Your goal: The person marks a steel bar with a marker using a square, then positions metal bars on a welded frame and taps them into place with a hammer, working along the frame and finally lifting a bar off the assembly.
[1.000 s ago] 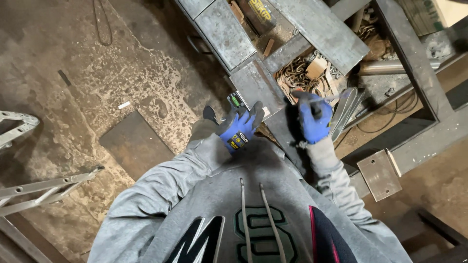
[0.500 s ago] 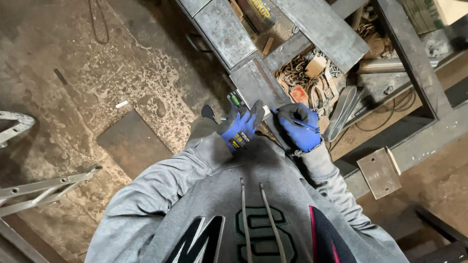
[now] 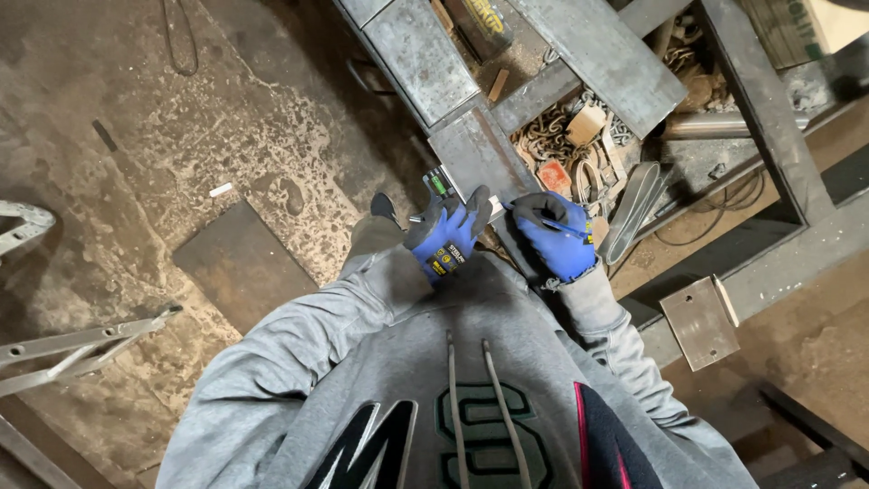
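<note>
- My right hand (image 3: 554,234), in its blue glove, has come back in from the scrap bin side: a second ago it was lifted out over the clutter, now it sits low at the near edge of the steel plate (image 3: 482,161), close beside my left.
- Its fingers are closed around a slim blue marker (image 3: 554,225), the tip pointing left toward the small white piece at my left fingertips.
- My left hand (image 3: 445,237) has hardly shifted. It is curled shut on a small white strip (image 3: 481,201), with a green-and-black tool (image 3: 437,184) just above it; how it holds that tool I cannot tell.
- With both hands now together at the plate's end, I judge that I am lining up to mark the steel, not yet marking: the tip looks just short of the surface, though it is too small to be sure.
- The bin of chain and scraps (image 3: 579,136) lies just beyond my right hand, untouched, and the dark floor plate (image 3: 240,263) lies well off to my left.
</note>
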